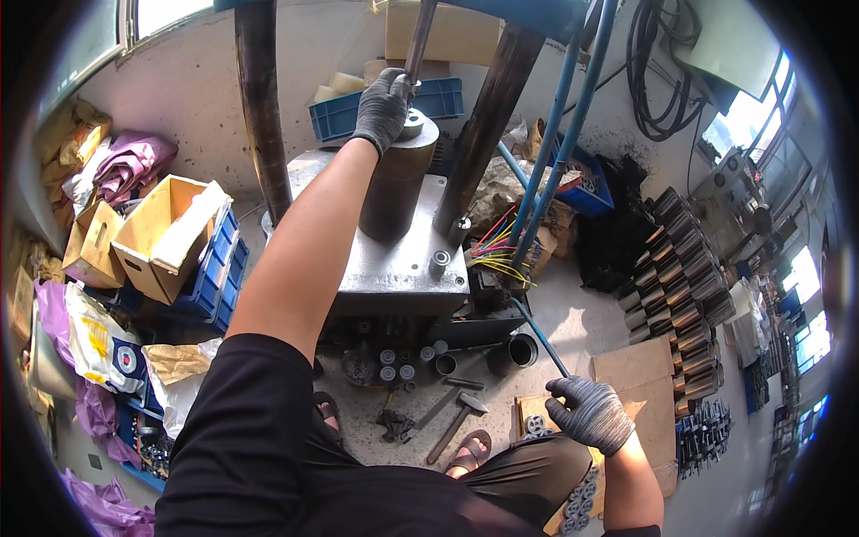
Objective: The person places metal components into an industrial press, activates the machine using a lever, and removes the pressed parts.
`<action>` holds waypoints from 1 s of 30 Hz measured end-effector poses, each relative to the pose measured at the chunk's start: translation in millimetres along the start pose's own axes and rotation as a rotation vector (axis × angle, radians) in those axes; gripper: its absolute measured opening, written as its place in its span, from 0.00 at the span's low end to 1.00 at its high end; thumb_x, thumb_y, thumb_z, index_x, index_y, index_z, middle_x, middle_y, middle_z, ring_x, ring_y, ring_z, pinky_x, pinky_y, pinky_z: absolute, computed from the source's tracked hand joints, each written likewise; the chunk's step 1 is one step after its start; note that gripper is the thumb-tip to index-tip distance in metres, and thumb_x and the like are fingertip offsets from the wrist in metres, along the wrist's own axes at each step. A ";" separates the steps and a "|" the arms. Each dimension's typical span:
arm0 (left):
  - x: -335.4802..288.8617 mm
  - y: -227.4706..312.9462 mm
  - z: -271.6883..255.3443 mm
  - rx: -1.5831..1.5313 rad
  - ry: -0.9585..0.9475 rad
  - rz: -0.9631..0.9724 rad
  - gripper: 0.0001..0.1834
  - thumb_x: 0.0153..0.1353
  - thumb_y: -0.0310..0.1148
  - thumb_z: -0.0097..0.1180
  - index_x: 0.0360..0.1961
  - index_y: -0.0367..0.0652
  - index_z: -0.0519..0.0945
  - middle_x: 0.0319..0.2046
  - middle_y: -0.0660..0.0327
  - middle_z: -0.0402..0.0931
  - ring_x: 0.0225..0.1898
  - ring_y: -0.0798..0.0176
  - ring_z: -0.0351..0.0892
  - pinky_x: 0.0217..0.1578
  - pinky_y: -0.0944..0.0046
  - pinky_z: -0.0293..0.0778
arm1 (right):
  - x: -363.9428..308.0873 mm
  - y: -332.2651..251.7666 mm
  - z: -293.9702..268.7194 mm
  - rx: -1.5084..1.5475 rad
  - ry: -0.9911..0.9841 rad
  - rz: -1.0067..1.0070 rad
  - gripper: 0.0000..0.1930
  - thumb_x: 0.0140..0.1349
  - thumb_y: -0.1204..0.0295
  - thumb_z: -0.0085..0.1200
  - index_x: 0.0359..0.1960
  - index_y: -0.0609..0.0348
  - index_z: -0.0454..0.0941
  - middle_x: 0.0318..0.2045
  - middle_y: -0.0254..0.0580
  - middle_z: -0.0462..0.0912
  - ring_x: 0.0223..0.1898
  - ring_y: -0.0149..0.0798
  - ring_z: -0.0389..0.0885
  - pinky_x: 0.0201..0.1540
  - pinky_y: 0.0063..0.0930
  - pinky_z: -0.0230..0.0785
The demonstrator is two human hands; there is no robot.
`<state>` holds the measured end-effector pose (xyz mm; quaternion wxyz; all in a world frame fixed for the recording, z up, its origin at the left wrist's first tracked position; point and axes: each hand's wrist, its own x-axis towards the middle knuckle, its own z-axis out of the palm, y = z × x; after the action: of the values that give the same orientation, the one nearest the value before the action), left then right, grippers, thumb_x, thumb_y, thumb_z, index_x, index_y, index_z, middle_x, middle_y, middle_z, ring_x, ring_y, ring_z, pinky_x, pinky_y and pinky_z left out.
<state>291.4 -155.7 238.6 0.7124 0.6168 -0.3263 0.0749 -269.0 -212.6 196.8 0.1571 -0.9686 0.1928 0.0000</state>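
My left hand, in a grey knit glove, reaches forward with its fingers closed around the lower end of a dark metal rod. Just beneath is a small metal ring on top of a thick steel cylinder. That cylinder stands upright on the grey metal bed of a press, between two dark pillars. Off to the right and lower, my right hand, also gloved, is curled at the end of a slim blue lever. Its palm side is hidden.
A hammer and small metal cylinders lie on the floor by my feet. Right of them are stacked metal tubes and a cardboard sheet. Left stand an open cardboard box and blue crates. Blue pipes rise behind.
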 end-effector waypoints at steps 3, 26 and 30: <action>2.2 -4.6 -0.6 -0.047 -0.026 -0.010 0.16 0.77 0.37 0.47 0.54 0.42 0.81 0.36 0.58 0.85 0.32 0.67 0.79 0.37 0.64 0.78 | -1.3 -0.2 -1.5 -0.065 -0.014 -0.044 0.14 0.66 0.64 0.57 0.46 0.59 0.85 0.40 0.54 0.87 0.40 0.60 0.86 0.46 0.50 0.80; 10.3 -13.4 -6.5 -0.189 -0.129 -0.110 0.18 0.69 0.29 0.39 0.48 0.36 0.82 0.34 0.55 0.84 0.35 0.63 0.86 0.35 0.64 0.81 | 7.5 5.9 -12.9 -0.082 -0.050 -0.021 0.17 0.64 0.62 0.57 0.51 0.57 0.85 0.41 0.54 0.87 0.41 0.58 0.87 0.47 0.49 0.80; 9.3 -12.1 -2.4 -0.213 -0.112 -0.127 0.18 0.69 0.30 0.39 0.47 0.36 0.82 0.33 0.55 0.84 0.34 0.63 0.85 0.36 0.63 0.81 | 1.3 10.3 -2.0 -0.293 -0.421 -0.006 0.18 0.67 0.57 0.53 0.48 0.55 0.86 0.40 0.54 0.87 0.45 0.57 0.87 0.53 0.48 0.78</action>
<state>305.6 -158.9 233.7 0.7578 0.5603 -0.3320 -0.0401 -271.8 -222.7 195.4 0.0519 -0.9602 0.1509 0.2291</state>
